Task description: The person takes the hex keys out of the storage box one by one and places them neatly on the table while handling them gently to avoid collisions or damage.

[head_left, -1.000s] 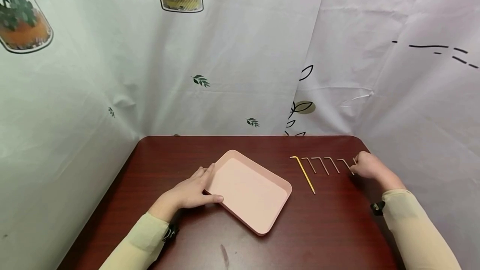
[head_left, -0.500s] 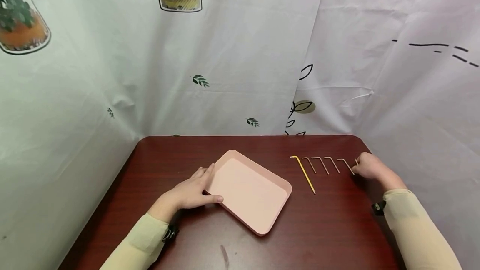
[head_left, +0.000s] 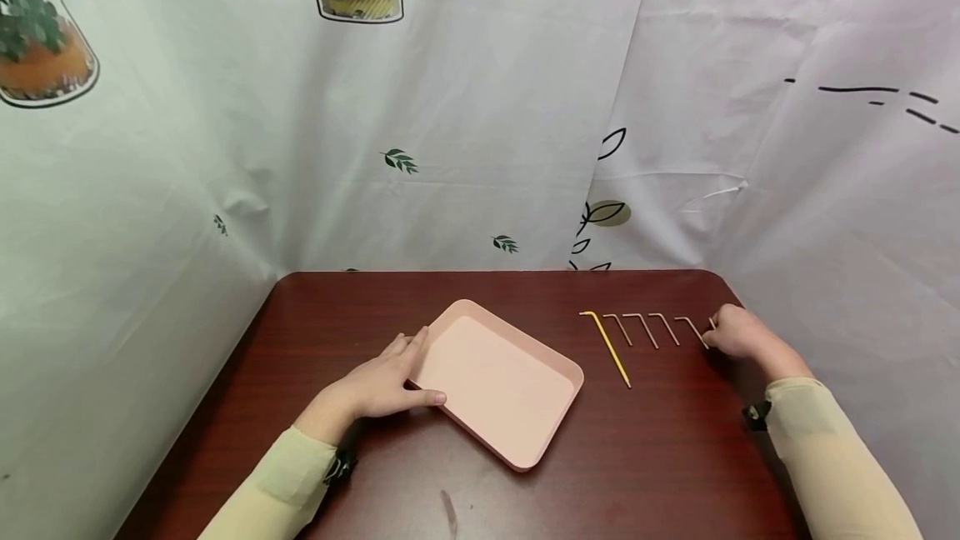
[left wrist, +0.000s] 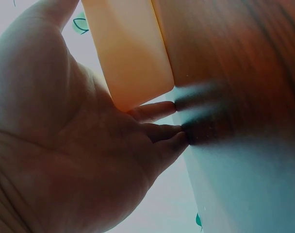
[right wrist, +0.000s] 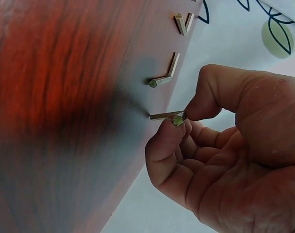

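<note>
In the head view my left hand (head_left: 378, 386) lies at the left corner of a pink tray (head_left: 498, 394), its thumb over the rim. The left wrist view shows the tray's corner (left wrist: 133, 63) against the palm, fingers extended down to the table. At the table's right edge, my right hand (head_left: 738, 332) pinches a small L-shaped hex key (right wrist: 162, 116) between thumb and curled index finger. Most of that key is hidden by the hand in the head view. Just left of it lies another metal hex key (head_left: 692, 332).
Left of these, several more hex keys lie in a row, including a metal hex key (head_left: 641, 330) and a longer yellow hex key (head_left: 611, 352). Everything stands on a dark red-brown table (head_left: 630, 465), with white printed cloth (head_left: 465, 107) hanging behind and beside it.
Almost nothing differs. The right hand shifts very slightly to the right at first, then stays, with its fingers on the hex key; the left hand and tray keep their place.
</note>
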